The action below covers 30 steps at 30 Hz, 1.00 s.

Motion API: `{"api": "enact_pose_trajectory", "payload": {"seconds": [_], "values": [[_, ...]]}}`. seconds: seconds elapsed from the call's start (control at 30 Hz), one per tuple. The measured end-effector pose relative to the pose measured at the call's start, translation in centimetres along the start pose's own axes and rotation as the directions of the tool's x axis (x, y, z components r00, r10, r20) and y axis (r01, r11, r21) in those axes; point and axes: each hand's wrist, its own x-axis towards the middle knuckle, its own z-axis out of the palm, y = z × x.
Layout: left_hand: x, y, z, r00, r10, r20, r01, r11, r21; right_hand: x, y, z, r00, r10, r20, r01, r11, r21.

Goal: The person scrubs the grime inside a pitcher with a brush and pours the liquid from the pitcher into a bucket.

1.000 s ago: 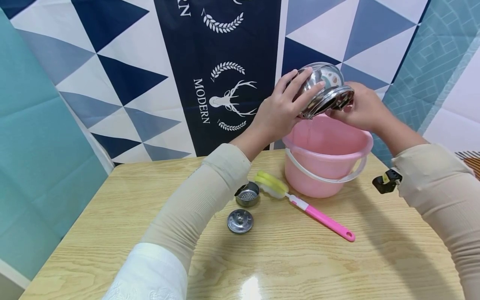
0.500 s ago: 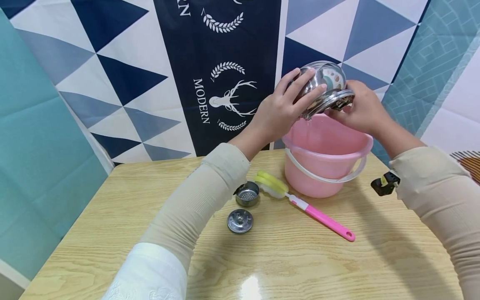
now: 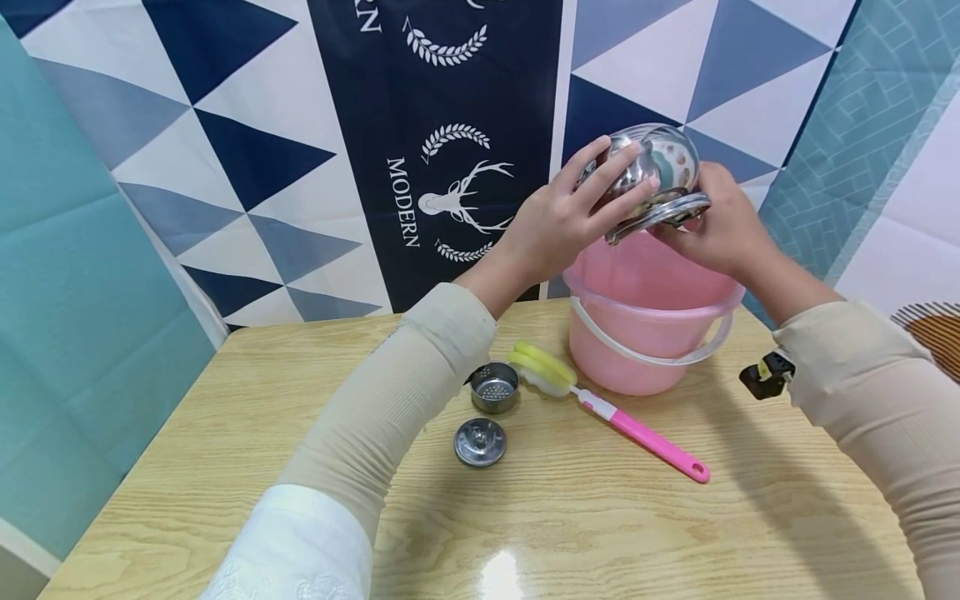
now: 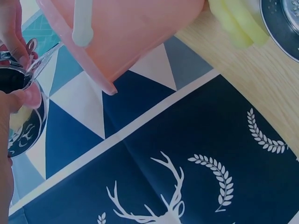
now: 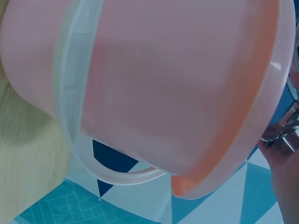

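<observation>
A shiny metal teapot [image 3: 639, 173] is tipped over the pink bucket [image 3: 626, 354], its opening turned downward. My left hand [image 3: 562, 212] grips the teapot's body from the left, fingers spread over it. On the other side my right hand [image 3: 723, 225] holds it near the rim; its fingertips are partly hidden in the head view. Part of the dark, reflective teapot [image 4: 28, 135] shows at the left edge of the left wrist view. In the right wrist view the bucket covers most of the picture, with the right hand [image 5: 284, 172] at the right edge.
A metal strainer basket [image 3: 495, 398] and a small knobbed lid [image 3: 480, 443] lie on the wooden table [image 3: 600, 533]. Beside them is a sponge brush [image 3: 645, 435] with a yellow head and pink handle. The bucket's white handle [image 3: 637, 354] hangs down its front.
The teapot has shifted slightly right and tilted further, with both hands moving along. The thin stream of water below its rim has thinned. The right forearm has lowered a little.
</observation>
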Motion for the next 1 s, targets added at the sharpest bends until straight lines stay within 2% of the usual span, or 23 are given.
{"api": "enact_pose_trajectory", "payload": {"seconds": [0.2, 0.43, 0.7, 1.0], "values": [[-0.1, -0.2, 0.1, 0.998, 0.055, -0.033, -0.053, 0.997, 0.048, 0.0, 0.0, 0.5, 0.997, -0.058, -0.049, 0.058, 0.998, 0.001], [-0.1, -0.5, 0.1, 0.987, 0.119, -0.109, -0.108, 0.989, 0.106, -0.5, -0.3, 0.9, 0.995, -0.055, -0.082, 0.05, 0.997, -0.058], [-0.4, -0.7, 0.3, 0.973, 0.17, -0.156, -0.14, 0.972, 0.189, -0.8, -0.2, 1.2, 0.987, -0.077, -0.14, 0.063, 0.993, -0.097], [-0.8, -0.6, 0.6, 0.964, 0.189, -0.187, -0.143, 0.961, 0.236, -1.2, 0.0, 1.8, 0.969, -0.131, -0.209, 0.11, 0.988, -0.11]]}}
